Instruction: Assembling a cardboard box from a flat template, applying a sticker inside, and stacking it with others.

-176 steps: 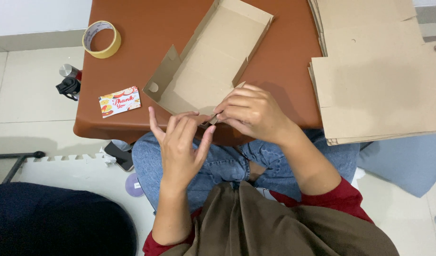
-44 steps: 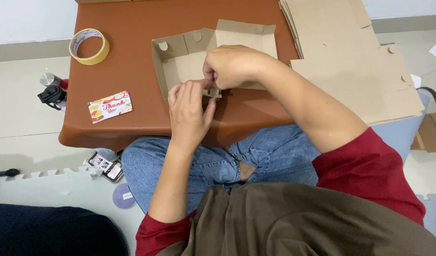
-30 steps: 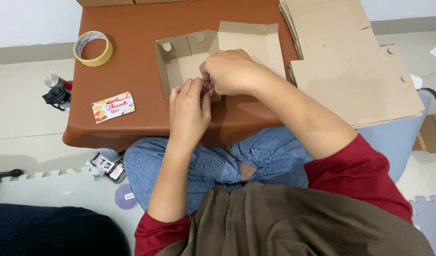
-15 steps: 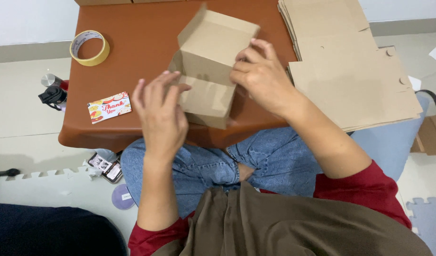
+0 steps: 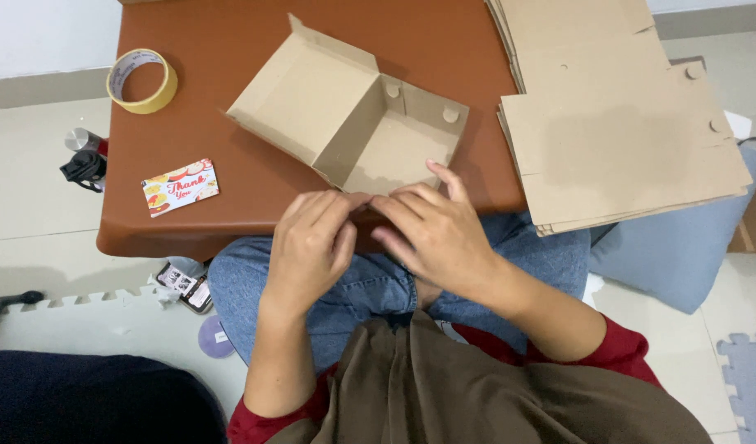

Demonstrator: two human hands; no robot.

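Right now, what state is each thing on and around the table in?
Cardboard box: open, lid flap folded back, empty inside.
Left hand: fingers on the box's near wall.
Right hand: fingers on the same wall.
Flat cardboard sheets: unfolded, stacked at the table's right edge.
Tape roll: lying flat, untouched.
Printed card: face up, untouched.

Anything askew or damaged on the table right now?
Nothing looks damaged. The half-folded brown cardboard box sits skewed on the brown table, and the stack of flat cardboard sheets overhangs the table's right edge.
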